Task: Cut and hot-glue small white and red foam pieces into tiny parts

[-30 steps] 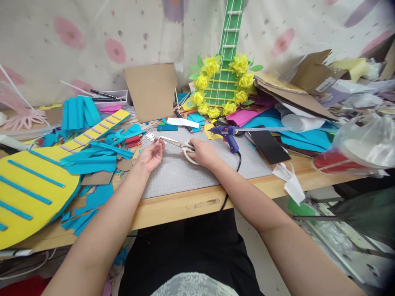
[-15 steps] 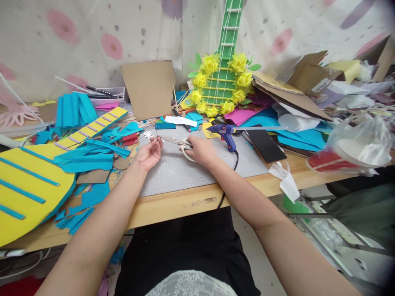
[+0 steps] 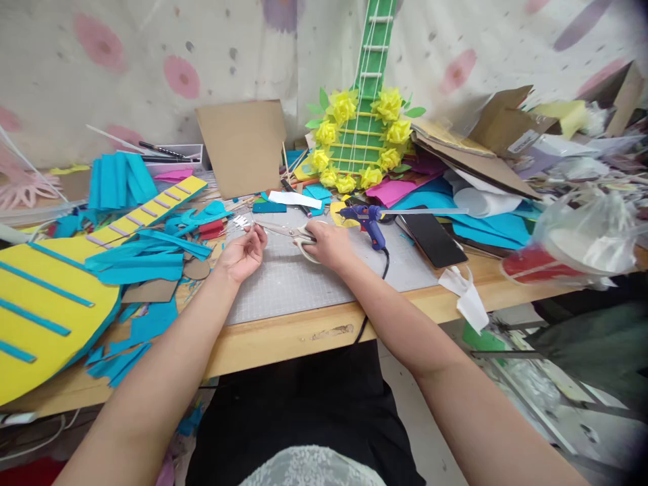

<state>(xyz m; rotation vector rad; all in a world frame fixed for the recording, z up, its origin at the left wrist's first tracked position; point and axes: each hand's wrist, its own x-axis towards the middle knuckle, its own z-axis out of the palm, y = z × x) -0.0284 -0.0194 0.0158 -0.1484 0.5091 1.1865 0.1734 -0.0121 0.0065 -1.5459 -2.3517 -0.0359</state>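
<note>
My right hand (image 3: 329, 244) grips the pale handles of a pair of scissors (image 3: 289, 232) over the grey cutting mat (image 3: 288, 290). The blades point left and reach my left hand (image 3: 246, 253). That hand is closed in a pinch, palm partly up, at the blade tips; whatever thin piece sits between its fingertips is too small to name. Small white bits (image 3: 241, 221) lie just beyond the left fingers. A blue glue gun (image 3: 372, 226) with a long clear glue stick rests on the mat to the right of my right hand.
A yellow cardboard guitar shape (image 3: 55, 290) and blue paper scraps (image 3: 146, 260) cover the left side. At the back stands a green guitar (image 3: 372, 88) with yellow flowers, beside a cardboard sheet (image 3: 243, 148). A black phone (image 3: 433, 239) and a bagged cup (image 3: 547, 256) lie rightward.
Both hands and the scissors hold nearly the same place. The whole view has shifted very slightly.
</note>
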